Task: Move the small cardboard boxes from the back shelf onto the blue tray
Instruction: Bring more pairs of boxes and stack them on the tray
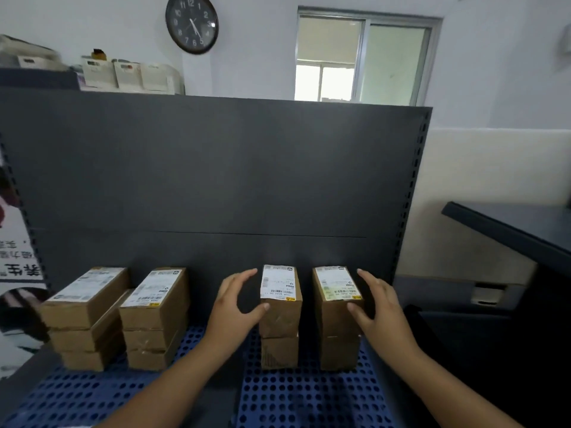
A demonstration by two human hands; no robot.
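Four stacks of small brown cardboard boxes with white labels stand on blue perforated trays (309, 396) against a dark back panel. The two left stacks (86, 316) (154, 316) are three boxes high; the two right stacks are two high. My left hand (234, 307) is spread at the left side of the third stack's top box (281, 285), thumb touching its front corner and fingers slightly apart from its side. My right hand (380, 307) is spread at the right side of the fourth stack's top box (336, 284), thumb on its front face.
A tall dark perforated-edge panel (216, 180) closes off the back. A second blue tray (77, 393) lies at the left, with a dark gap between the two trays. A dark counter (509, 230) juts in at the right. A poster stands at the far left.
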